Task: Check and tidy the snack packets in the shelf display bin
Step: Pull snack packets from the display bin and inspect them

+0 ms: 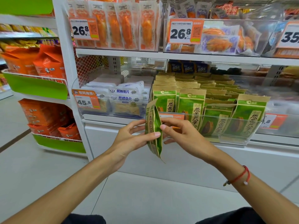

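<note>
**Packets out of bin, under inspection, edge-on to camera**

Both hands hold a small stack of green-and-kraft snack packets (153, 130) in front of the shelf, just left of and below the clear display bin (242, 141). Looks like two or three pouches pressed together; exact count unclear.

Left hand (129, 139): grasping the stack, thumb across the near face, fingers behind. Right hand (179, 135): thumb tip and fingertips pinch the right edge of the stack around mid-height, remaining fingers loosely spread. Red cord bracelet (239, 177) on the right wrist.

The bin holds the rest of the same packets (192, 107), upright in rows. Front row is uneven: a few on the right sit lower and lean. An orange price tag (171, 116) is on the bin front.

Handling judgement:
- Light, thin, flat pouches. Paper-like skin, probably decent friction, low slip risk.
- Flexible, not stiff. Stack bows and fans open at the bottom if gripped only at one point.
- Contents likely loose seeds, so they shift; squeezing the middle hard could crease it.
- Best hold: pinch along side edges or the flat top seal, faces together, then slide in upright.

Neighbouring bin to the left holds white fish-snack packs (126, 101).
</note>
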`<state>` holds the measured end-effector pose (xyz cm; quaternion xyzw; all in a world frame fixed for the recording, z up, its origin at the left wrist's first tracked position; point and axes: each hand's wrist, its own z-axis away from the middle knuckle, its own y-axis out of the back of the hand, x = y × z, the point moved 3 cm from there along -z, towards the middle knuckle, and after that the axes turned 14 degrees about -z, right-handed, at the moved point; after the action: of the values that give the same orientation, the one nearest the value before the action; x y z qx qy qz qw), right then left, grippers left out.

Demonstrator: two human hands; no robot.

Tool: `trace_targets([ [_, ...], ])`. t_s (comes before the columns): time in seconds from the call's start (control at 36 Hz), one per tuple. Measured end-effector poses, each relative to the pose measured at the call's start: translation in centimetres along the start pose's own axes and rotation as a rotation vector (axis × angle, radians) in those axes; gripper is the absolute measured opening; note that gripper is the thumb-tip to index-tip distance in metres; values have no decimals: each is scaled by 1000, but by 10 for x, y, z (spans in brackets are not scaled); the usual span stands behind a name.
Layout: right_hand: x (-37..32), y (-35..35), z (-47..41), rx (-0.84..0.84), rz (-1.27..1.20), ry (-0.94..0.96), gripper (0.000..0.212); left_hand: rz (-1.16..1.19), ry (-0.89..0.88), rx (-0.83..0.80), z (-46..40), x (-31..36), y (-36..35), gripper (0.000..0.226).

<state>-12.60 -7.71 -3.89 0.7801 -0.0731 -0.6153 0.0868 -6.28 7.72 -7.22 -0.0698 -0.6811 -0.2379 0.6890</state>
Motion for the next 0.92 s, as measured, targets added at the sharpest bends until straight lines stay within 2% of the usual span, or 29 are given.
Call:
trace_targets([
  [0.14, 2, -2, 1, -82, 61, -56, 43, 153, 11, 35, 3, 4, 2, 73],
  [0.22, -1, -1, 3, -69, 36, -34, 48, 205, -14, 37, 3, 8, 5, 73],
  [0.31, -4, 2, 3, -37, -4, -26, 47, 244, -58, -15, 4, 12, 6, 72],
  [0.42, -1, 2, 2, -9, -117, -111, 66, 338, -142, -139, 5, 21, 6, 59],
  [0.53, -5, -5, 6, -39, -157, -84, 53, 359, -202, -226, 6, 25, 7, 71],
  [0.61, -5, -8, 7, 68, -99, -16, 60, 376, -241, -247, 10, 29, 3, 59],
  [0.67, -5, -5, 7, 206, 98, 64, 79, 344, -263, -195, 11, 31, -2, 45],
  [0.75, -5, 0, 7, 327, 430, 247, 95, 208, -282, 28, 9, 27, -4, 34],
  [0.83, -5, 1, 5, 397, 560, 377, 85, 108, -326, 174, 5, 24, -4, 21],
  [0.92, -11, 3, 1, 475, 462, 467, 60, 73, -382, 203, -1, 32, -6, 11],
])
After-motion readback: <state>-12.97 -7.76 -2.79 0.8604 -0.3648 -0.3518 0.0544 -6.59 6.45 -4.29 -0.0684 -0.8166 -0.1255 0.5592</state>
